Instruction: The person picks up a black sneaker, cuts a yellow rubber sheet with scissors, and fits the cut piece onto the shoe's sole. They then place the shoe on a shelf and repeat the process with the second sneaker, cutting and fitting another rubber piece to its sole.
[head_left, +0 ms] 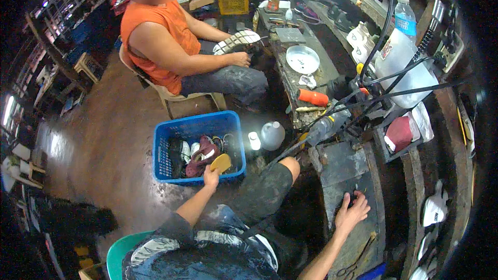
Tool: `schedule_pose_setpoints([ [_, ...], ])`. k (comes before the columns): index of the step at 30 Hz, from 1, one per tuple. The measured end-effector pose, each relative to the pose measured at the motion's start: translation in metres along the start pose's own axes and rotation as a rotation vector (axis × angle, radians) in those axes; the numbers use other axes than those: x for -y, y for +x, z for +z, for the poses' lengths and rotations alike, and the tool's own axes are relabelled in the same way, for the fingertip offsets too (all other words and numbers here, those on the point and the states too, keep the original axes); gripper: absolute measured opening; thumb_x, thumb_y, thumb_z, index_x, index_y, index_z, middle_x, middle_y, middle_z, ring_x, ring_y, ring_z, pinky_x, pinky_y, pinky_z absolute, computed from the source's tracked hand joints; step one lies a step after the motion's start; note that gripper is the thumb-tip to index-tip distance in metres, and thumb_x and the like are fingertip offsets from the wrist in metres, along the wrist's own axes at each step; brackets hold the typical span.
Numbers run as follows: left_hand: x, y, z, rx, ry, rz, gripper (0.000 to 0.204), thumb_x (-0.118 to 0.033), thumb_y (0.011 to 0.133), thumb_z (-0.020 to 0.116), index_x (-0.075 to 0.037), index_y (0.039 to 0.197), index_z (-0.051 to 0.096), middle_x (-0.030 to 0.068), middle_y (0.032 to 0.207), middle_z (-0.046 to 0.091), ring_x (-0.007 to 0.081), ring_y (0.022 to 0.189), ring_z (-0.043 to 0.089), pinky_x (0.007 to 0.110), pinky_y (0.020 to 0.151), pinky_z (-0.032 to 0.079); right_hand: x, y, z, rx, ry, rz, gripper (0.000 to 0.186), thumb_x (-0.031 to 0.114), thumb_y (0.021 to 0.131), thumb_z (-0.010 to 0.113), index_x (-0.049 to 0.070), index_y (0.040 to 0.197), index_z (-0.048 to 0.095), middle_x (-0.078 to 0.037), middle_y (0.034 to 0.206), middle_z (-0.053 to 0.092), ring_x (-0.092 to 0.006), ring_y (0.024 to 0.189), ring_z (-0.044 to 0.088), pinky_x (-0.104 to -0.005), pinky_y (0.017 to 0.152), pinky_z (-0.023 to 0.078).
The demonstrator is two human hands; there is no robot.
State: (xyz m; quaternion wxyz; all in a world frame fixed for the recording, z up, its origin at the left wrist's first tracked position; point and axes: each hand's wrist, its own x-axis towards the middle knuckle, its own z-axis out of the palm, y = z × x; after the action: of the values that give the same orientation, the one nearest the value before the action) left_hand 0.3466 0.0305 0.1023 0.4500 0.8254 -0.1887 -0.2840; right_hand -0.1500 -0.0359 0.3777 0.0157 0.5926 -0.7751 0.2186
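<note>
My left hand (211,177) grips a flat yellow oval piece, like a shoe insole (221,163), above the near right rim of a blue plastic basket (199,181). Inside the basket lie several shoes, among them a maroon one (198,166) and a white one (185,152). My right hand (353,211) rests on the dark workbench (340,168) to the right, its fingers bent and apart; a dark spot shows by the fingertips, too small to name. Scissors (348,271) lie on the bench nearer me.
A person in an orange top (161,36) sits across, holding a shoe with a white sole (236,42). A jug (272,136) and white bottle (254,141) stand beside the basket. Cables (399,91) cross above the bench, near an orange cylinder (313,97) and a round pan (302,59).
</note>
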Motion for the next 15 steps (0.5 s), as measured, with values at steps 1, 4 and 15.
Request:
schedule_pose_setpoints([
  [1,0.009,0.002,-0.007,-0.042,0.141,0.020,0.043,-0.033,0.093,0.076,-0.004,0.123,0.068,0.0189,0.114,0.077,0.0300,0.109,0.073,0.046,0.099,0.048,-0.001,0.000,0.000,-0.008,0.038,-0.001,0.043,0.046,0.101,0.065,0.011,0.125,0.065,-0.013,0.117,0.064,-0.0384,0.114,0.053,-0.0567,0.099,0.039],
  [4,0.024,0.005,-0.026,-0.136,0.453,0.015,0.047,-0.045,0.097,0.069,-0.008,0.124,0.072,0.0217,0.116,0.077,0.0370,0.119,0.069,0.050,0.112,0.035,-0.002,-0.001,0.001,-0.054,0.048,-0.026,0.039,0.045,0.101,0.066,0.013,0.123,0.065,-0.009,0.105,0.059,-0.0325,0.105,0.051,-0.0536,0.096,0.037],
  [15,0.045,0.050,-0.093,-0.185,0.760,-0.023,0.046,-0.044,0.102,0.056,-0.007,0.113,0.080,0.0218,0.102,0.078,0.0396,0.098,0.075,0.054,0.097,0.050,0.011,0.000,-0.008,0.007,0.081,0.088,0.033,0.036,0.101,0.066,0.009,0.119,0.068,-0.013,0.107,0.065,-0.0374,0.113,0.058,-0.0598,0.116,0.031],
])
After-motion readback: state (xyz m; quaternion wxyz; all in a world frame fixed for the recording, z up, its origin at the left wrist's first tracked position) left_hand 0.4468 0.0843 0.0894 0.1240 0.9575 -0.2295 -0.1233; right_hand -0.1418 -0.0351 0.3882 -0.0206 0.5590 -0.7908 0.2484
